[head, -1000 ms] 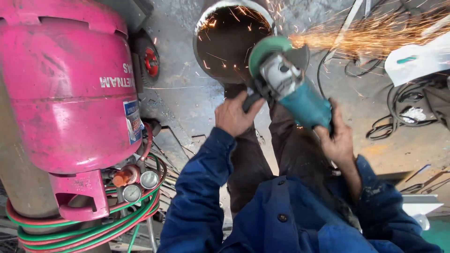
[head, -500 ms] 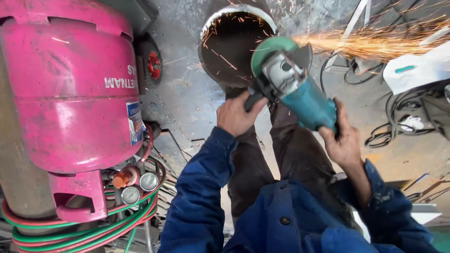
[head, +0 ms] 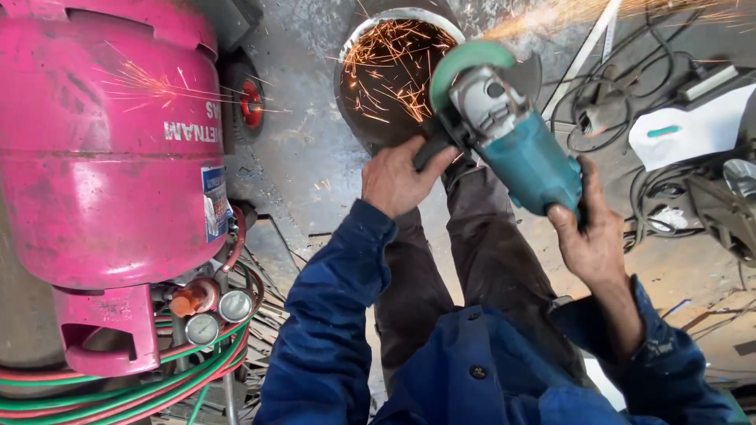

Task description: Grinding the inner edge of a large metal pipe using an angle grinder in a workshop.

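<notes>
Both hands grip a teal angle grinder [head: 516, 145].

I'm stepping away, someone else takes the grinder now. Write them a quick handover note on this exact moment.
Left hand: gripping the black side handle of the angle grinder.
Right hand: wrapped around the teal rear body.
The guard end sits at the rim of the round steel pipe on the floor; sparks are flying inside the pipe and off to the upper right, some toward the pink gas cylinder on the left.
Done: grinding is under way at the near rim.
Left: cannot tell how much of the rim remains.
</notes>
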